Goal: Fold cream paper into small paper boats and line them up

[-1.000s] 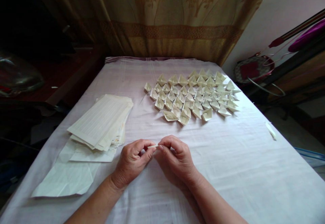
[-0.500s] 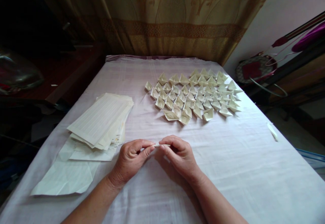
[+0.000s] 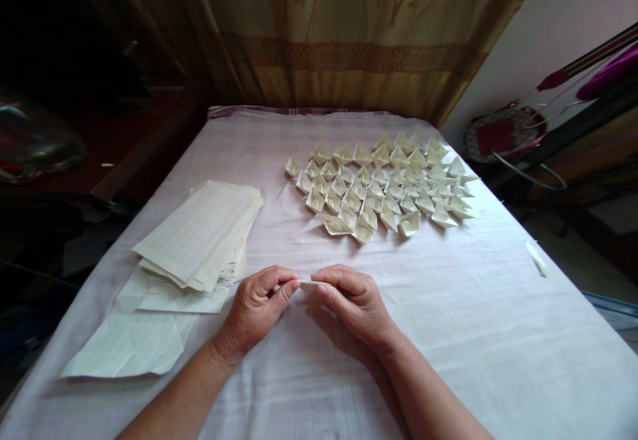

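Observation:
A small folded piece of paper, seen nearly edge-on, spans the gap between my two hands above the cloth. My left hand pinches its left end between thumb and fingers. The right end is gripped by my right hand, whose fingers hide much of it. Beyond my hands, several folded paper boats stand in close rows. To the left of my left hand lies a stack of lined paper sheets, with a creased loose sheet partly under it.
A pale checked cloth covers the table. A small white scrap lies near its right edge. Behind hangs a brown patterned curtain. A dark red surface stands at the left, and a patterned bag at the right.
Both hands keep their pinch on the folded paper. The paper has tilted slightly and shows a little more of its surface; the left fingertips have shifted slightly left.

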Tool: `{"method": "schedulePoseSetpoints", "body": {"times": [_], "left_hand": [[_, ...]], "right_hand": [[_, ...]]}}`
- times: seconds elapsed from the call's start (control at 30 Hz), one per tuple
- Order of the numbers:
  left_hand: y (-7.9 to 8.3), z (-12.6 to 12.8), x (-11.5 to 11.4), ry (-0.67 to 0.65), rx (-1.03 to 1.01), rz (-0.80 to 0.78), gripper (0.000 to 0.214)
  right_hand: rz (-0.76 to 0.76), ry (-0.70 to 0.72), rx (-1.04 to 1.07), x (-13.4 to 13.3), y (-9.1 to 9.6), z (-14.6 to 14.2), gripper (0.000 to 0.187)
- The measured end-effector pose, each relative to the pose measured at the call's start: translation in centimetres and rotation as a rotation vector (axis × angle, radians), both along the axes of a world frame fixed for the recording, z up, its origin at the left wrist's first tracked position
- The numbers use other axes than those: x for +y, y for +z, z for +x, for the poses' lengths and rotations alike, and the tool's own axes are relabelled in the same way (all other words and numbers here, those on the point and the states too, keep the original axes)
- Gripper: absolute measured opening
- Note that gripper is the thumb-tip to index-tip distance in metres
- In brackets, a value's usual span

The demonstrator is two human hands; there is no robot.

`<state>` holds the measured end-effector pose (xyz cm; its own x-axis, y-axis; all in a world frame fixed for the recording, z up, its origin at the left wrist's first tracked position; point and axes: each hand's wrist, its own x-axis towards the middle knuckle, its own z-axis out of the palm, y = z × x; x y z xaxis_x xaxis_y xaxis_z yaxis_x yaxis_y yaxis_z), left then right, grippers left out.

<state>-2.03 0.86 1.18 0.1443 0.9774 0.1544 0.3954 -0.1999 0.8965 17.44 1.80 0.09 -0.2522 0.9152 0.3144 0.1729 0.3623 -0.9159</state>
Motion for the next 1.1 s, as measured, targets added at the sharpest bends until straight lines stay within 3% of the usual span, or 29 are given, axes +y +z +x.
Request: {"method": "schedulePoseSetpoints", "body": {"times": [0.1,0.27,0.37,0.57,0.8,1.1], "left_hand": [[0.0,0.1,-0.1,0.014,-0.037,-0.019,0.021],[-0.6,0.4,-0.4,0.005,-0.171,-0.228,0.025],[-0.7,0.5,-0.5,-0.004,-0.19,-0.277,0.023],[-0.3,0.5,-0.2,-0.019,-0.22,-0.286,0.02],[-0.2,0.7,-0.5,-0.092,-0.077,-0.233,0.02],[0.1,0.4,-0.4,-0.082,-0.049,-0.134,0.025]], "right_hand": [[0.03,-0.014,-0.01,0.0,0.1,0.0,0.019],[0.085,-0.132,-0.011,-0.6,0.0,-0.7,0.018],[0.109,-0.163,0.0,-0.9,0.0,-1.1,0.016],[0.074,-0.115,0.006,-0.9,0.2,-1.2,0.017],[0.086,-0.089,-0.029,-0.9,0.0,-1.3,0.012],[0.124,-0.152,-0.108,-1.2,0.2,-1.7,0.018]]}}
